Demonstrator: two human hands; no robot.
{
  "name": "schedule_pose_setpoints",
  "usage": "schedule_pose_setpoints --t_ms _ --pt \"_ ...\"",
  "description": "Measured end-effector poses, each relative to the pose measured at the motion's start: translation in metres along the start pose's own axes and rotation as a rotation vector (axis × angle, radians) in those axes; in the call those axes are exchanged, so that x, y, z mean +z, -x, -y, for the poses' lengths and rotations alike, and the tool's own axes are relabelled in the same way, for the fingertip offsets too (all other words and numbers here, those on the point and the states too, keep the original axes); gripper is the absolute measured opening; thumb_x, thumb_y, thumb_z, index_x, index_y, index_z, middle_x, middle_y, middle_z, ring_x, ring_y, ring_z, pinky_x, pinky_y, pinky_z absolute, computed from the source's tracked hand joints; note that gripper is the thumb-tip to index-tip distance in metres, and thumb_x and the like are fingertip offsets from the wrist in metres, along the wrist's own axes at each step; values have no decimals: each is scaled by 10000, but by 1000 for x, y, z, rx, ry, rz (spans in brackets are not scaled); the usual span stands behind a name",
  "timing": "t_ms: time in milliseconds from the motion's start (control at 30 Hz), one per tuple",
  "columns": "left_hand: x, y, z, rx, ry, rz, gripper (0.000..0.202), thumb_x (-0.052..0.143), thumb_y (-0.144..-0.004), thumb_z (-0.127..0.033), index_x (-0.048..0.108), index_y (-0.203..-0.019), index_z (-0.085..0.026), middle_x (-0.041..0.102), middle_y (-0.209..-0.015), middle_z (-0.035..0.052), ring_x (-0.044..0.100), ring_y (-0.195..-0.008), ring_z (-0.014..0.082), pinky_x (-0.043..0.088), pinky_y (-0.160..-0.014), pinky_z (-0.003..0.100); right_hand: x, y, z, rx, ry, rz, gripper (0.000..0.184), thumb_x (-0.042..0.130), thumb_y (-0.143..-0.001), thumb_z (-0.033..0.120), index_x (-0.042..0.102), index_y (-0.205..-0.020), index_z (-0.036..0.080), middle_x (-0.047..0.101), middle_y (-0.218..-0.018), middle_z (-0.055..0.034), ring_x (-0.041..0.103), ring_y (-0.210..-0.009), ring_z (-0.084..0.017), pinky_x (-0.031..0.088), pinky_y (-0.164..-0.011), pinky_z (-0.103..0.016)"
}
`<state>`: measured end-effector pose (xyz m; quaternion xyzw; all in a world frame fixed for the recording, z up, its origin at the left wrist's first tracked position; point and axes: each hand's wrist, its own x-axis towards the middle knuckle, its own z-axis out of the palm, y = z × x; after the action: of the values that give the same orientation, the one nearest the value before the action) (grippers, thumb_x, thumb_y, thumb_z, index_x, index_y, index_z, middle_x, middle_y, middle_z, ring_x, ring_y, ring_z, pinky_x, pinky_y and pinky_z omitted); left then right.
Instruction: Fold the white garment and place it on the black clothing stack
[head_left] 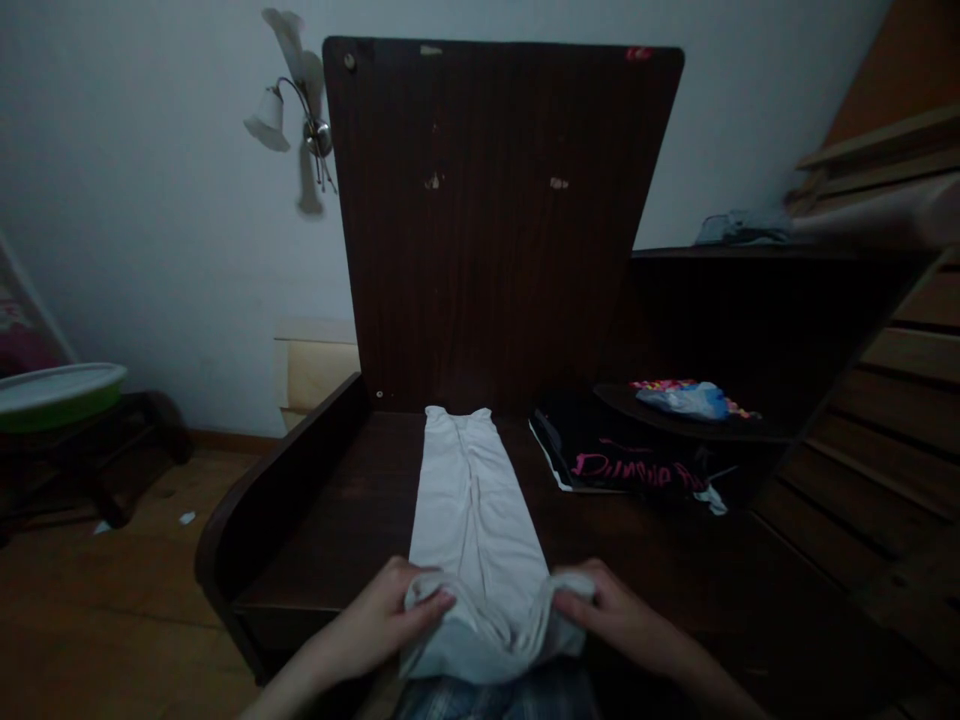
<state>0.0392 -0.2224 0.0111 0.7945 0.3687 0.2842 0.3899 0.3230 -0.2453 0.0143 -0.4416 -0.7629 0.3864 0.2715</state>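
A long white cloth garment (pixel 469 500) lies stretched along the dark wooden surface, its far end near the upright back panel. Its near end is bunched and lifted over the front edge. My left hand (pixel 397 615) is closed on the left side of that end, thumb on top. On the right side, my right hand (pixel 600 610) pinches the same edge. Between the hands the fabric sags in a curve. The exact kind of garment cannot be made out.
A dark wooden panel (pixel 495 220) stands behind the desk-like surface (pixel 345 510). To the right, a black bag with pink lettering (pixel 637 460) lies below a small shelf holding a blue and white packet (pixel 690 400). A green basin (pixel 64 398) rests on a stool at left. A lamp (pixel 270 120) hangs on the wall.
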Motion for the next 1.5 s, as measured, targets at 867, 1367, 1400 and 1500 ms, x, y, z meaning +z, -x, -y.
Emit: schedule_pose_setpoints --t_ms 867,1367,1400,1500 --pt "-22 -111 95 -176 -413 -344 279 387 -801 -357 571 -697 -175 571 -733 28 550 -717 164 406 -673 250 -3 -130 -100 -34 264 -598 134 447 -688 240 568 -654 194 567 -719 -29 544 -714 -170 424 -707 -296" --pt "-29 -104 96 46 -490 -372 108 410 -768 -173 515 -742 -180 540 -822 48 499 -841 191 408 -784 308 -5 -130 -102 -31 305 -556 113 461 -719 207 564 -678 185 547 -720 -29 528 -713 -171 411 -700 -293" --pt "-30 -104 96 31 -483 -394 108 409 -774 -177 513 -747 -179 541 -821 49 503 -842 192 412 -781 309 -5 -130 -102 -31 303 -558 115 464 -721 208 569 -680 186 552 -721 -28 530 -715 -170 411 -700 -292" --pt "-30 -104 96 -30 -482 -418 104 415 -772 -168 516 -749 -180 542 -811 47 517 -842 194 420 -772 306 -5 -129 -103 -32 300 -562 121 468 -723 208 580 -683 185 564 -729 -31 536 -717 -170 415 -704 -295"
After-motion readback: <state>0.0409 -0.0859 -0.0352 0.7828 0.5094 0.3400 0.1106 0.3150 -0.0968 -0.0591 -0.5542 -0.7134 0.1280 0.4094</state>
